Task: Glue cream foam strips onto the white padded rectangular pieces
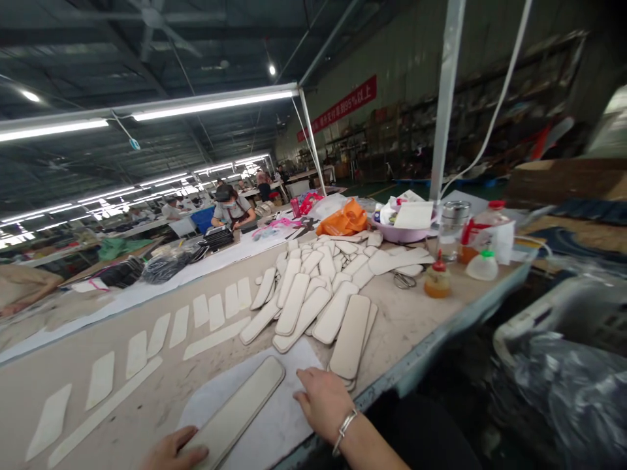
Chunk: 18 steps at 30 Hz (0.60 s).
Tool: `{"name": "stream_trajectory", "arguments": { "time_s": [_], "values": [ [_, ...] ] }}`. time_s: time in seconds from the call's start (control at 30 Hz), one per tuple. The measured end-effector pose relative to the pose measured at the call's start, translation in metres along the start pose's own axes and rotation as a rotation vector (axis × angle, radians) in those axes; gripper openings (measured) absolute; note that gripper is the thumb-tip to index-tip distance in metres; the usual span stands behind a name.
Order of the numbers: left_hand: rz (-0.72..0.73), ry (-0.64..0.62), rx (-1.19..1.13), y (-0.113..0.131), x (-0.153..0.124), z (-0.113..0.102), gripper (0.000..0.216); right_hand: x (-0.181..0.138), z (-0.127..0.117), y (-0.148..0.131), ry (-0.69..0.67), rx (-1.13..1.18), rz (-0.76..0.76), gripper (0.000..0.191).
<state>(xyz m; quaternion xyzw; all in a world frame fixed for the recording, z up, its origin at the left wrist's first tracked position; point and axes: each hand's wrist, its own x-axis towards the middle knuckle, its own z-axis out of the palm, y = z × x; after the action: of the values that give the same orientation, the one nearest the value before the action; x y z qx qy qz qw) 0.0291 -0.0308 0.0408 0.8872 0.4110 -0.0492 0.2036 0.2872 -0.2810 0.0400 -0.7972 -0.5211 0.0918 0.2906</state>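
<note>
A long off-white panel with rounded ends [240, 411] lies on a white sheet [298, 427] close in front of me. My left hand [171, 450], partly cut off by the lower edge of the view, pinches this panel at its near left side. My right hand [326, 398], a metal bangle at its wrist, hovers by the sheet's right side with thumb and fingers apart and nothing in them. Just beyond its fingertips sits a small stack of similar panels [350, 333]. Behind that, a large loose heap of these panels [313, 274] spreads over the table.
Thin pale strips [100, 378] lie in rows at the left. Scissors [404, 281], an amber glue bottle [437, 281], a green-capped bottle [482, 266] and a lilac basin [401, 234] stand right. A metal post [445, 104] rises there. A co-worker [232, 209] sits across.
</note>
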Motion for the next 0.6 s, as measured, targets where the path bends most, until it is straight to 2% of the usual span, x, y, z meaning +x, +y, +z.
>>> {"name": "stream_trajectory", "arguments": {
  "time_s": [0.1, 0.2, 0.27, 0.33, 0.4, 0.5, 0.53, 0.6],
  "values": [
    [-0.019, 0.136, -0.091, 0.036, 0.007, -0.041, 0.046, -0.004, -0.004, -0.004, -0.057, -0.077, -0.058, 0.023],
    [0.018, 0.238, -0.171, 0.087, 0.020, -0.078, 0.048, -0.006, 0.003, -0.007, -0.137, -0.131, -0.140, 0.020],
    [0.080, 0.260, -0.193, 0.120, 0.040, -0.092, 0.048, -0.005, 0.011, -0.009, -0.188, -0.142, -0.189, 0.022],
    [0.100, 0.322, -0.202, 0.151, 0.069, -0.096, 0.048, -0.004, 0.020, -0.008, -0.216, -0.147, -0.229, 0.023],
    [0.080, 0.405, -0.191, 0.180, 0.101, -0.087, 0.050, -0.002, 0.028, -0.007, -0.220, -0.153, -0.254, 0.024],
    [0.135, 0.527, -0.023, 0.227, 0.130, -0.050, 0.059, 0.002, 0.037, -0.005, -0.235, -0.167, -0.258, 0.025],
    [0.204, 0.518, 0.032, 0.244, 0.132, -0.033, 0.059, 0.004, 0.039, -0.005, -0.253, -0.174, -0.261, 0.025],
    [0.338, 0.316, 0.050, 0.277, 0.124, 0.007, 0.058, 0.006, 0.044, -0.006, -0.280, -0.188, -0.275, 0.026]
  ]
}}
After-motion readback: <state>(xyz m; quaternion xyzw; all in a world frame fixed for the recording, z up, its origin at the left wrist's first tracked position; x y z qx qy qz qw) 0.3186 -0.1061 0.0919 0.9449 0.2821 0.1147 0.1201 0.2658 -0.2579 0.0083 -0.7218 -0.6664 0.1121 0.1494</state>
